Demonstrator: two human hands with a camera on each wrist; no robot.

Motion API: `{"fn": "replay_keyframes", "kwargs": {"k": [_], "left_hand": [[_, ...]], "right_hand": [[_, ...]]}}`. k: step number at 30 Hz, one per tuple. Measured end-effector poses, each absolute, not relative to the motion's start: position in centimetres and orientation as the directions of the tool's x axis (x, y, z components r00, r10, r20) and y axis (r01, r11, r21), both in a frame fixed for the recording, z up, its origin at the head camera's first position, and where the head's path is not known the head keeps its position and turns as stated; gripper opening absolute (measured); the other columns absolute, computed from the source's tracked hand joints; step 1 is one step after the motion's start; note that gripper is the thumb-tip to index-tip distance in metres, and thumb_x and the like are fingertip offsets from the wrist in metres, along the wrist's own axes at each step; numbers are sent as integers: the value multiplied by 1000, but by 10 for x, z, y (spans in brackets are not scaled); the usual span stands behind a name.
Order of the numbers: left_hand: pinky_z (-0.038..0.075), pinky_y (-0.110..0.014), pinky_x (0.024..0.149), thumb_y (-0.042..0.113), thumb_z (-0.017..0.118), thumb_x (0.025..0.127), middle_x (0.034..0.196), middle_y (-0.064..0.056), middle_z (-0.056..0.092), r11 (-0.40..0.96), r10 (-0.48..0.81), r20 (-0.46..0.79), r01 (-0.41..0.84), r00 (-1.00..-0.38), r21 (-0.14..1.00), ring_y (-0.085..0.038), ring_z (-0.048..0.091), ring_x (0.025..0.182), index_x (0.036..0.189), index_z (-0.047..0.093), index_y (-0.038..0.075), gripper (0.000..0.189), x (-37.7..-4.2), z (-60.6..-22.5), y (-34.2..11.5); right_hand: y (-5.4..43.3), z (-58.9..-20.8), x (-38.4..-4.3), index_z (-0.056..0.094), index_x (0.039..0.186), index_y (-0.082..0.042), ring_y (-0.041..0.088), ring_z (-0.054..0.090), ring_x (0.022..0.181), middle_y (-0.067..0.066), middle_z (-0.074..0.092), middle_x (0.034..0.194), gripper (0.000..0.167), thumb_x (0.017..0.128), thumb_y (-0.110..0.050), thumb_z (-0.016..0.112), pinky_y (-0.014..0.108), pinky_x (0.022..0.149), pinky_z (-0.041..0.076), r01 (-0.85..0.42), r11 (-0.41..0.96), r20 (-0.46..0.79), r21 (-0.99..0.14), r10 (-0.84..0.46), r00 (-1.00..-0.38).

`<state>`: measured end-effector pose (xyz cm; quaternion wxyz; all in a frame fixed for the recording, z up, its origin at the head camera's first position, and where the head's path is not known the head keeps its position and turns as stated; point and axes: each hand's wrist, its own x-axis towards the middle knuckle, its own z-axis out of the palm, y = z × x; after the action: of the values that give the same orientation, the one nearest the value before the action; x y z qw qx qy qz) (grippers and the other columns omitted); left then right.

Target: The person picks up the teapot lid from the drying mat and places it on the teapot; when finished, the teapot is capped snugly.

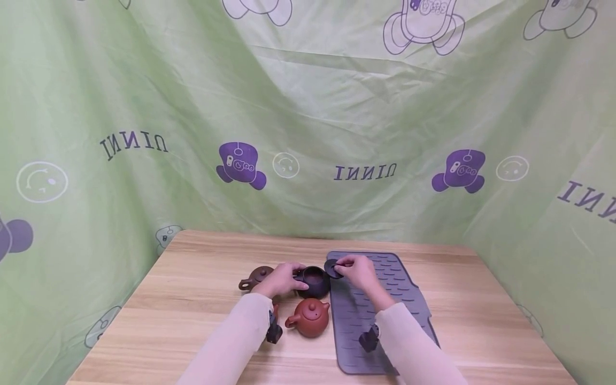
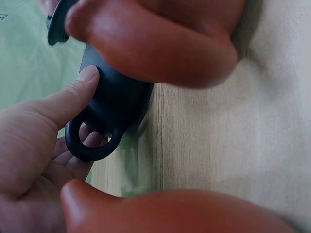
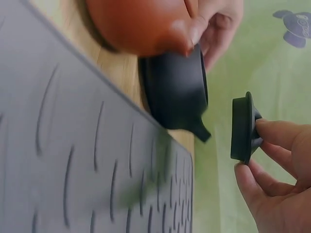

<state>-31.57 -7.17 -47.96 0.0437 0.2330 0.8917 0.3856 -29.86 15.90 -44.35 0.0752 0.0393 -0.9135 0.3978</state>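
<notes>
A black teapot [image 1: 315,290] stands uncovered on the table beside the mat, its spout toward the mat. My left hand [image 1: 283,279] grips it at the handle side; in the left wrist view the thumb lies on the pot's side near the rim and the other fingers are behind the ring handle [image 2: 92,154]. Between thumb and fingers, my right hand [image 1: 360,271] pinches the knob of a black lid [image 3: 241,128]. The lid is held apart from the pot, to the right of its opening, and is tilted on edge in the right wrist view.
A red teapot [image 1: 312,320] with its lid on stands just in front of the black one. Another red piece [image 1: 276,310] is mostly hidden by my left wrist. Farther left is a dark brown teapot [image 1: 261,274]. A grey ridged mat [image 1: 353,342] lies at the right under my right arm.
</notes>
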Motion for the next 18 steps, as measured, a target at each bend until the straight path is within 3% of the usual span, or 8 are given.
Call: {"fn": "replay_keyframes", "kwargs": {"k": [18], "left_hand": [[46,-44,97,11,80,81,117,-18,65,585,459,101,386,-883,713,-30,60,109,124,62,-4,50,-318,-480,-72]], "right_hand": [[118,-457,-308,76,85,-8,19,64,80,0,71,81,9,80,-14,80,36,74,51,-224,694,226,-685,-90,-970]]}}
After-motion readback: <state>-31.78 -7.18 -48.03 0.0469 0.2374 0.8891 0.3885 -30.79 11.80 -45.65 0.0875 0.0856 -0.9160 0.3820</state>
